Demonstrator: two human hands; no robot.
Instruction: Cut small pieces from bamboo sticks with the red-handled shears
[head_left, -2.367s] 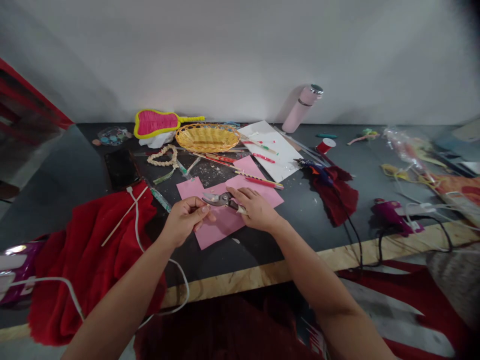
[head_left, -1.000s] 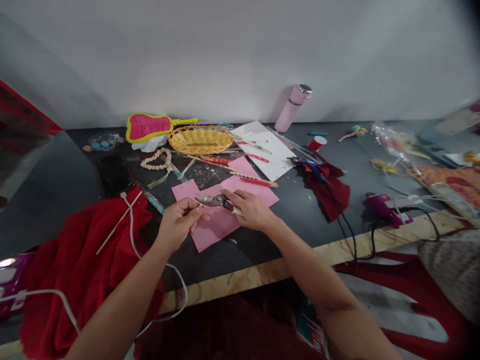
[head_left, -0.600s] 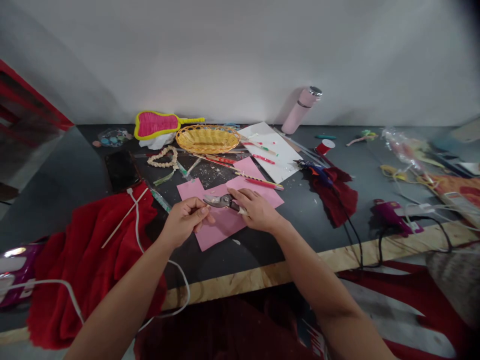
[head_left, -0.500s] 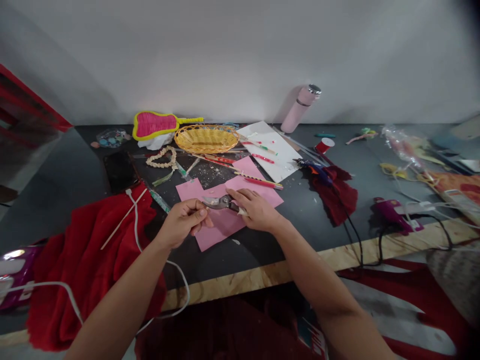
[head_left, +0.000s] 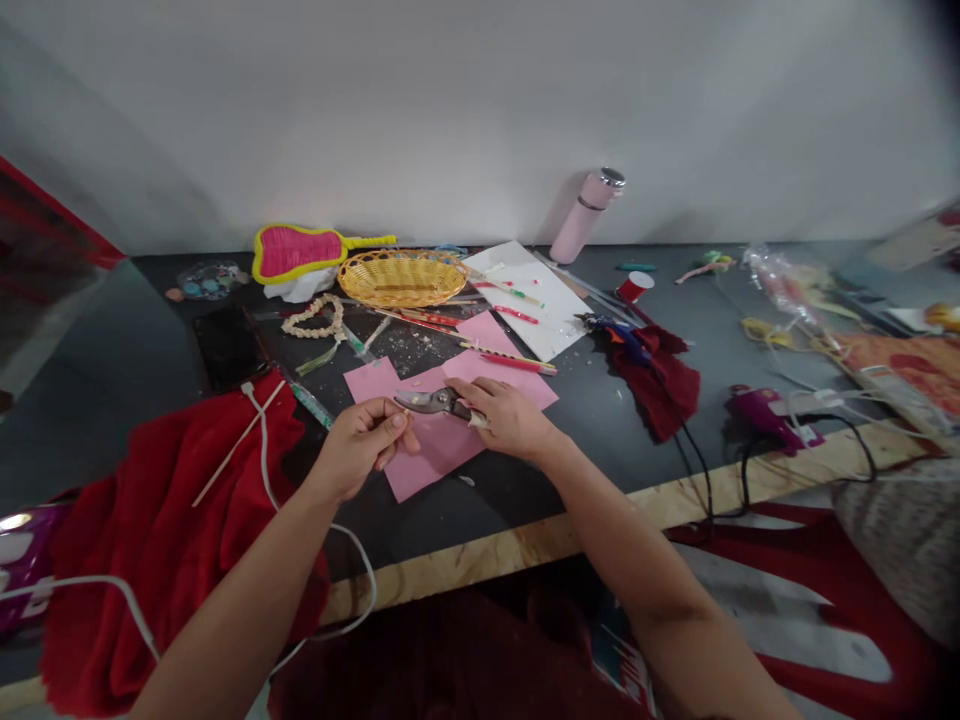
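Observation:
My right hand [head_left: 508, 418] is wrapped around the handles of a pair of pruning shears [head_left: 430, 402], whose blades point left. At the blade tips, the thumb and fingers of my left hand [head_left: 366, 442] are pinched together on something small and pale that I cannot make out. Beneath both hands lie pink paper sheets [head_left: 431, 465]. A red pencil [head_left: 517, 363] rests on the paper's upper right part. White crumbs are scattered on the dark table just beyond the paper, near a beaded heart [head_left: 313, 316].
A yellow wicker basket [head_left: 403, 280], a pink-and-yellow hand mirror shape [head_left: 300, 255] and a pink flask [head_left: 586, 215] stand along the wall. Red cloth [head_left: 180, 520] and a phone [head_left: 229, 345] lie left. Right are a glue gun [head_left: 626, 338], a thread spool [head_left: 636, 287] and cables.
The whole scene has shifted slightly left as the view turned. The shears' blades still meet my left fingertips, and both hands keep nearly the same pose.

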